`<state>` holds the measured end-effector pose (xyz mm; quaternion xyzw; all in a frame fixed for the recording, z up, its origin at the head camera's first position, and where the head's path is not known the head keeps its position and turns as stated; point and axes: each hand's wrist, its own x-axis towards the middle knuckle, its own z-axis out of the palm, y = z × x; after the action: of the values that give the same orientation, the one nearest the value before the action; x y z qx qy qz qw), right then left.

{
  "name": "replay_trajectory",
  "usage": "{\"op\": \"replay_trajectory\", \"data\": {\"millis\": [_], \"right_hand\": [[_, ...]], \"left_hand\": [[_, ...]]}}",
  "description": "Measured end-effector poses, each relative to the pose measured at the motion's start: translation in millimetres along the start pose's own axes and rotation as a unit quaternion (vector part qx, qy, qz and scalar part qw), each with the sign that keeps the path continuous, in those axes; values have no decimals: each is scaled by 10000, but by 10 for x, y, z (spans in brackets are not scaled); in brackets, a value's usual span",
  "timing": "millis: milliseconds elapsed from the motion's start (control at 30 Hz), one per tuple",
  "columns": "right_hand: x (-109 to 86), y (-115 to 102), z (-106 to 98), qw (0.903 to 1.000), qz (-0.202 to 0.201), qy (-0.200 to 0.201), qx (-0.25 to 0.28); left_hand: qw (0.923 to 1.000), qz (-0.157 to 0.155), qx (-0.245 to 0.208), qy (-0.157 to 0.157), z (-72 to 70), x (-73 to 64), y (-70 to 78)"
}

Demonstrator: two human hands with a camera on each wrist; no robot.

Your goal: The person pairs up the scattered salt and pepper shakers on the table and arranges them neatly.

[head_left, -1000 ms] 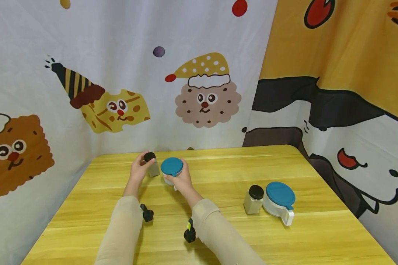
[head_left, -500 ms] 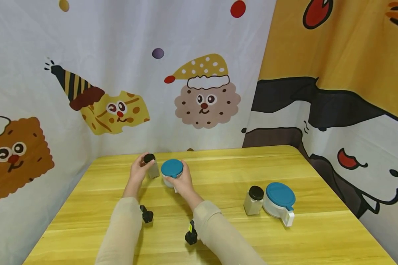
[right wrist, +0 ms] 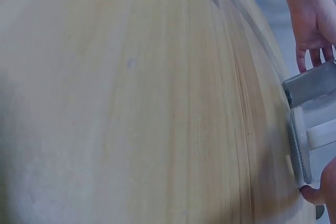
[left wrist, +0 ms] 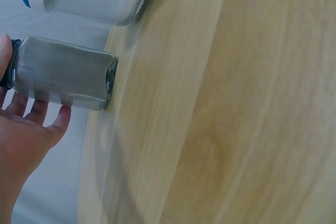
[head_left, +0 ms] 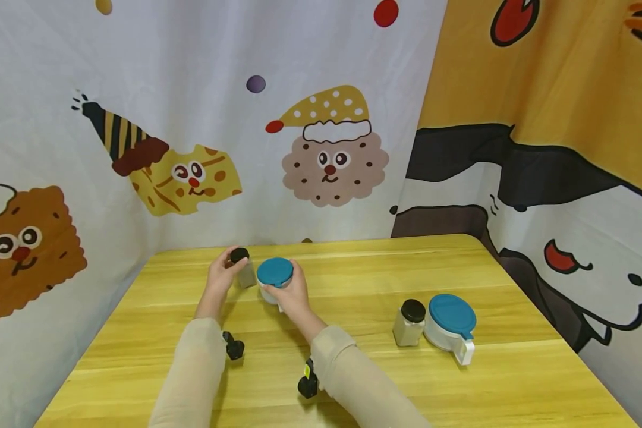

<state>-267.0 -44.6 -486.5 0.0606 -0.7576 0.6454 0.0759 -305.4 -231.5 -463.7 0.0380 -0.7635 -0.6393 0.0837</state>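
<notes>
At the far left of the table, my left hand (head_left: 219, 279) holds a small clear square seasoning jar (head_left: 246, 276) by its black lid. The left wrist view shows thumb and fingers around the upper part of this jar (left wrist: 65, 72), which has grey contents. Just to its right, my right hand (head_left: 295, 292) grips a white seasoning pot (head_left: 275, 272) with a blue lid, thumb in front and fingers on the far side. The pot's white handle (right wrist: 321, 135) shows in the right wrist view, close beside the jar. Both containers stand upright on or just above the table.
Another black-lidded jar (head_left: 409, 324) and another blue-lidded pot (head_left: 452, 324) with a handle stand together on the right side of the wooden table (head_left: 353, 273). A printed curtain (head_left: 203, 59) hangs behind the table's back edge. Black wrist devices (head_left: 308, 380) sit at both forearms.
Both hands have shifted very slightly left with the jar and the pot. The pair on the right has stayed in place.
</notes>
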Motion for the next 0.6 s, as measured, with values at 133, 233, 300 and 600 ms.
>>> {"op": "replay_trajectory", "data": {"millis": [133, 233, 300, 600], "right_hand": [[-7, -14, 15, 10000, -27, 11, 70], [-8, -18, 21, 9999, 10, 44, 136], [-7, -14, 26, 9999, 29, 82, 110], [-18, -13, 13, 9996, 87, 276, -8]], "left_hand": [[10000, 20, 9, 50, -16, -3, -9], [10000, 32, 8, 64, -25, -11, -14], [10000, 26, -4, 51, -30, -20, -17], [9999, 122, -54, -69, -53, -52, -2]]}}
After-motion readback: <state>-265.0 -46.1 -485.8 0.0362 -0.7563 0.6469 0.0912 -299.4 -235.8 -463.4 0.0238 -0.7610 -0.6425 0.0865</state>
